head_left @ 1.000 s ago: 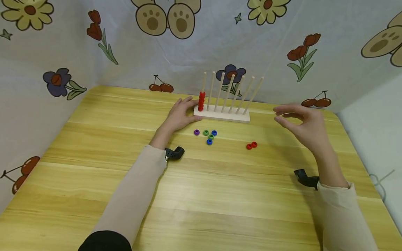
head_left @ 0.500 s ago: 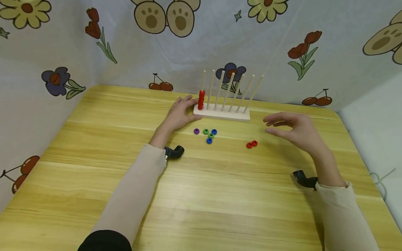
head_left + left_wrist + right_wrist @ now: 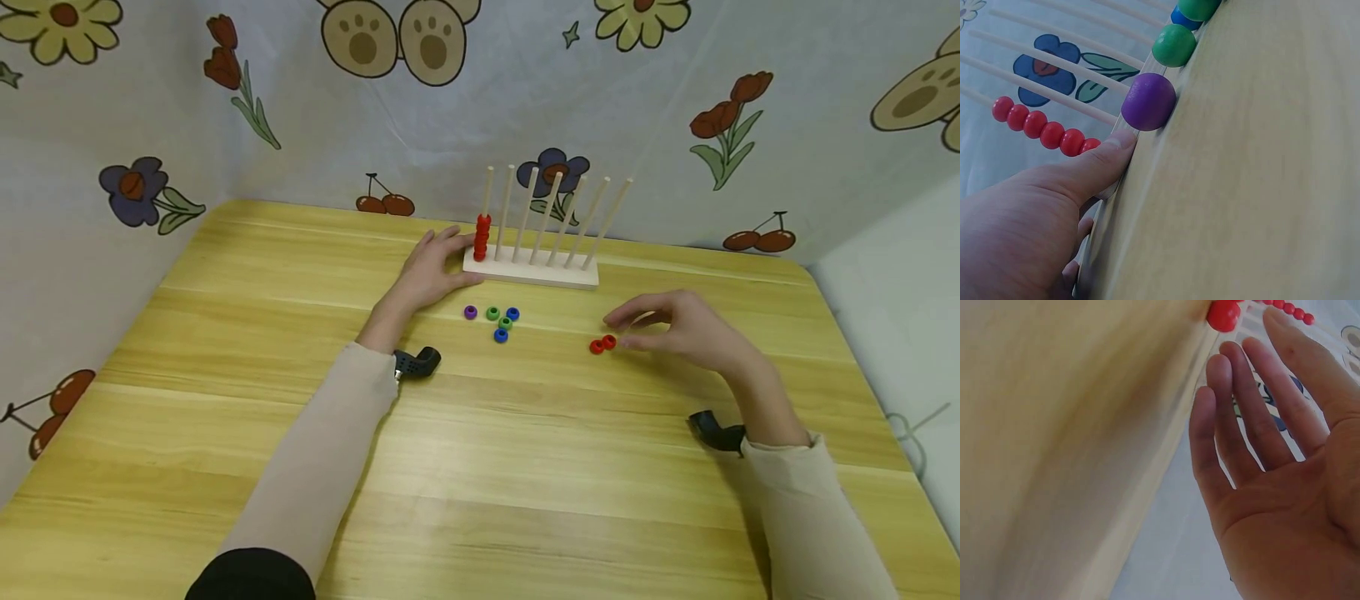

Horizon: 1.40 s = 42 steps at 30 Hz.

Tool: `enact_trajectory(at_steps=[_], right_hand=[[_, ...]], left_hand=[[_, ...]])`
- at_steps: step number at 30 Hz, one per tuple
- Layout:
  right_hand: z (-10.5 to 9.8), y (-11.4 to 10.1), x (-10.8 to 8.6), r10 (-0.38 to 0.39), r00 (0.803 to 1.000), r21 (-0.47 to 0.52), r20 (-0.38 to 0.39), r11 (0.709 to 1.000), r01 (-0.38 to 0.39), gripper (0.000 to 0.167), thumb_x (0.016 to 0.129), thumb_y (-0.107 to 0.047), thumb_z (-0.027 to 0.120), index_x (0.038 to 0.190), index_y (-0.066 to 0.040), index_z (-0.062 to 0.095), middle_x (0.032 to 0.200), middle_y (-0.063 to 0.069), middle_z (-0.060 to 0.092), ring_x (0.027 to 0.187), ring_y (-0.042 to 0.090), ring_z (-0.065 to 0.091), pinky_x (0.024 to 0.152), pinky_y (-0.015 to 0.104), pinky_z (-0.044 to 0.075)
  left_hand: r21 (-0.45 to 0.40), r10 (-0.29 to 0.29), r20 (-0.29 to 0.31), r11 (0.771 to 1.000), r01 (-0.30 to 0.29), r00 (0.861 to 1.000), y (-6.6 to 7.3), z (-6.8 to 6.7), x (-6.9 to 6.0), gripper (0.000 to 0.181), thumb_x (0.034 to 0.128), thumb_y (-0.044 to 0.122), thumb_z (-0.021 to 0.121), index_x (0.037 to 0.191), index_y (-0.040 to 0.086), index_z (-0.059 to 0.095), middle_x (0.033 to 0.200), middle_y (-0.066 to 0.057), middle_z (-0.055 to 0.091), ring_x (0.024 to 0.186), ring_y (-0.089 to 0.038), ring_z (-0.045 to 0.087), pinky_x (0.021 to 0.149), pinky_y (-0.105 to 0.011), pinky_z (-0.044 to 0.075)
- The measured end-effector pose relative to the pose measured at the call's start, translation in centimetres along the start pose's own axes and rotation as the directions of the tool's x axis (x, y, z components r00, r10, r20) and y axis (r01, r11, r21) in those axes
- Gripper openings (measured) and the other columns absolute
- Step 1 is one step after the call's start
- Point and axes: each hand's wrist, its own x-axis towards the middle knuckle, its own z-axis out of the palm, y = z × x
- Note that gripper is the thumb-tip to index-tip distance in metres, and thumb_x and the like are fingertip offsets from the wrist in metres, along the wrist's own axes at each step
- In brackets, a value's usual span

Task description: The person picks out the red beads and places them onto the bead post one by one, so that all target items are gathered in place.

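My left hand [image 3: 429,271] grips the left end of a pale wooden peg stand [image 3: 532,273] in the head view. In the left wrist view its thumb lies on the front of the base, with the other fingers mostly hidden behind. A stack of red beads [image 3: 482,238] sits on the leftmost peg; the other pegs are bare. My right hand [image 3: 686,333] hovers at two loose red beads [image 3: 597,347], thumb and fingers apart. The right wrist view shows its palm [image 3: 1291,512] holding nothing, fingertips close to a red bead [image 3: 1224,315].
In front of the stand lie a purple bead [image 3: 470,312], two green beads [image 3: 492,313] and two blue beads [image 3: 501,336]. A patterned cloth [image 3: 300,100] hangs behind the wooden table [image 3: 465,483]. Black cameras are worn on both wrists.
My right hand has come left and down from the table's right side to the two red beads. The left hand and the stand have stayed in place.
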Motion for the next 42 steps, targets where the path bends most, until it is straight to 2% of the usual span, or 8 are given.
enact_trajectory(at_steps=[6, 12, 17, 20, 26, 32, 39, 42], right_hand=[[0.5, 0.3, 0.4, 0.011, 0.998, -0.028, 0.065, 1.0, -0.009, 0.025, 0.091, -0.02, 0.085, 0.116, -0.021, 0.08, 0.117, -0.004, 0.078, 0.107, 0.015, 0.071, 0.097, 0.023, 0.059], [0.6, 0.2, 0.5, -0.015, 0.998, -0.052, 0.067, 0.998, 0.018, 0.022, 0.092, -0.017, 0.084, 0.113, -0.02, 0.081, 0.112, -0.005, 0.078, 0.104, 0.016, 0.071, 0.091, 0.023, 0.06], [0.9, 0.1, 0.5, 0.002, 0.999, -0.057, 0.055, 0.998, 0.001, 0.019, 0.093, -0.018, 0.083, 0.111, -0.022, 0.081, 0.11, -0.006, 0.078, 0.102, 0.016, 0.071, 0.092, 0.025, 0.061], [0.9, -0.1, 0.4, 0.025, 0.999, -0.038, 0.024, 0.999, -0.024, 0.019, 0.093, -0.017, 0.083, 0.111, -0.021, 0.081, 0.11, -0.005, 0.078, 0.102, 0.016, 0.071, 0.093, 0.025, 0.061], [0.6, -0.8, 0.3, 0.086, 0.993, 0.048, -0.078, 0.995, -0.083, 0.022, 0.093, -0.012, 0.082, 0.113, -0.017, 0.08, 0.111, 0.002, 0.079, 0.099, 0.013, 0.075, 0.084, 0.017, 0.061], [0.3, -1.2, 0.6, 0.054, 0.983, 0.087, -0.174, 0.995, -0.039, 0.022, 0.094, -0.013, 0.081, 0.116, -0.015, 0.078, 0.112, 0.005, 0.078, 0.1, 0.011, 0.074, 0.083, 0.015, 0.06], [-0.2, -1.8, 1.1, 0.023, 0.971, 0.103, -0.238, 0.995, 0.001, 0.022, 0.095, -0.01, 0.08, 0.117, -0.013, 0.078, 0.113, 0.009, 0.078, 0.1, 0.011, 0.074, 0.084, 0.014, 0.059], [-0.3, -2.5, 1.5, 0.012, 0.962, 0.129, -0.273, 0.991, 0.024, 0.022, 0.096, -0.011, 0.078, 0.117, -0.012, 0.078, 0.114, 0.01, 0.077, 0.1, 0.012, 0.075, 0.084, 0.014, 0.06]], left_hand=[[-0.003, -0.001, -0.001, 1.0, 0.001, 1.0, 0.1, 0.0, 0.2, 0.073, 0.096, 0.044, 0.077, 0.159, 0.019, 0.05, 0.171, -0.009, 0.035, 0.164, -0.024, 0.02, 0.136, -0.041, 0.003], [0.002, -0.001, 0.002, 1.0, 0.001, 1.0, 0.2, 0.0, 0.2, 0.074, 0.0956, 0.044, 0.078, 0.159, 0.019, 0.05, 0.172, -0.009, 0.034, 0.164, -0.024, 0.02, 0.136, -0.041, 0.003], [-0.008, -0.007, 0.003, 1.0, 0.007, 1.0, 0.2, 0.0, 0.0, 0.074, 0.0955, 0.044, 0.078, 0.159, 0.019, 0.05, 0.172, -0.009, 0.034, 0.164, -0.025, 0.019, 0.136, -0.041, 0.002], [-0.011, -0.014, 0.005, 1.0, 0.014, 1.0, 0.1, 0.0, -0.1, 0.073, 0.0957, 0.044, 0.078, 0.159, 0.019, 0.05, 0.172, -0.009, 0.034, 0.164, -0.025, 0.019, 0.136, -0.041, 0.002], [-0.009, -0.019, 0.009, 1.0, 0.019, 1.0, 0.2, -0.1, -0.2, 0.074, 0.096, 0.044, 0.077, 0.159, 0.019, 0.049, 0.173, -0.01, 0.032, 0.164, -0.029, 0.016, 0.136, -0.044, 0.003], [-0.011, -0.023, -0.004, 1.0, 0.023, 1.0, 0.3, -0.3, -0.3, 0.073, 0.0962, 0.042, 0.078, 0.159, 0.019, 0.049, 0.173, -0.01, 0.032, 0.164, -0.032, 0.015, 0.136, -0.047, 0.004], [-0.023, -0.037, 0.013, 0.999, 0.038, 0.999, 0.1, 0.3, -0.3, 0.075, 0.0956, 0.044, 0.078, 0.16, 0.02, 0.048, 0.174, -0.009, 0.03, 0.164, -0.034, 0.013, 0.136, -0.048, 0.004], [-0.011, -0.036, -0.001, 0.999, 0.036, 0.999, 0.0, 0.1, -0.2, 0.075, 0.0953, 0.044, 0.078, 0.16, 0.021, 0.048, 0.173, -0.008, 0.031, 0.164, -0.034, 0.014, 0.136, -0.048, 0.005]])
